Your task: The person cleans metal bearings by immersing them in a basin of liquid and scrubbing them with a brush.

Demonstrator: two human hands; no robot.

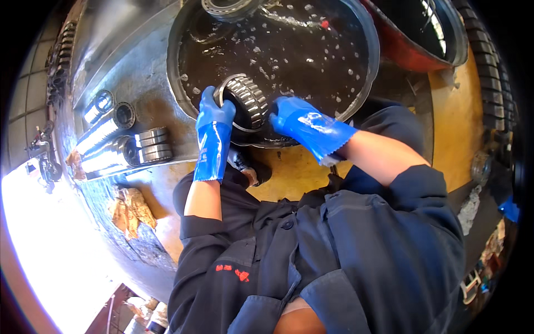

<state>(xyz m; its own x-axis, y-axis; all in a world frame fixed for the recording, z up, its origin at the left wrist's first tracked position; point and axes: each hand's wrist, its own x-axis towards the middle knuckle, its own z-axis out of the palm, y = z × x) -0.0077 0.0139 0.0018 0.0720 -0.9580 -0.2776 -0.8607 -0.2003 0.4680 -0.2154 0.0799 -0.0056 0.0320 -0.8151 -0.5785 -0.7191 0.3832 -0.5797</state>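
My left hand [214,114], in a blue rubber glove, grips the rim of a tapered roller bearing [251,96]. The bearing is tilted on its side over the near edge of a wide round tub [173,72] of dark, bubbly liquid. Shiny rollers show around its outside. Just to the right of the rollers, my right hand [305,119], also gloved in blue, has its fingers curled in. What those fingers hold, if anything, is hidden. At the tub's far side lies another bearing ring [229,8].
Several bearings, among them a stacked one [153,146], stand on a metal tray at the left. A crumpled brown rag [131,211] lies below it. Beyond the tub at the right is a red drum [409,47]. A small red thing [325,24] shows in the liquid.
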